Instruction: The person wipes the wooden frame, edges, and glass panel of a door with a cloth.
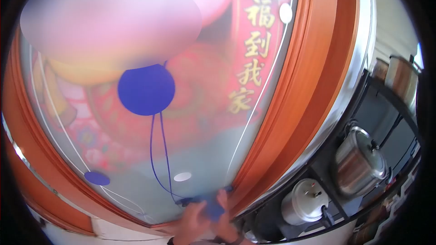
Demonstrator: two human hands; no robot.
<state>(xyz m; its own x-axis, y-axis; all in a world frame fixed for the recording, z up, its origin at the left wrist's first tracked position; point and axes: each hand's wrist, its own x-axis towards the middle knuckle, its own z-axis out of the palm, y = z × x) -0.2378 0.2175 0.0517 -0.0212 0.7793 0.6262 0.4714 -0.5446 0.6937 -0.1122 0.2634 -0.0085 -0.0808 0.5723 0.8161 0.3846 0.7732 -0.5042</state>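
Note:
At the bottom centre, in front of the lower edge of a glass door panel, my left hand and my right hand are close together. Between them is a blurred blue cloth, which both hands seem to hold; the fingers are smeared, and the exact grip is hard to make out. A dark band shows at a wrist. On the glass above are a large blue disc with thin blue lines hanging from it, a smaller blue oval and a white oval.
An orange-brown wooden frame surrounds the glass. To the right, a black metal rack holds a large steel pot, a pressure cooker and another pot. Red paper with gold characters shows behind the glass.

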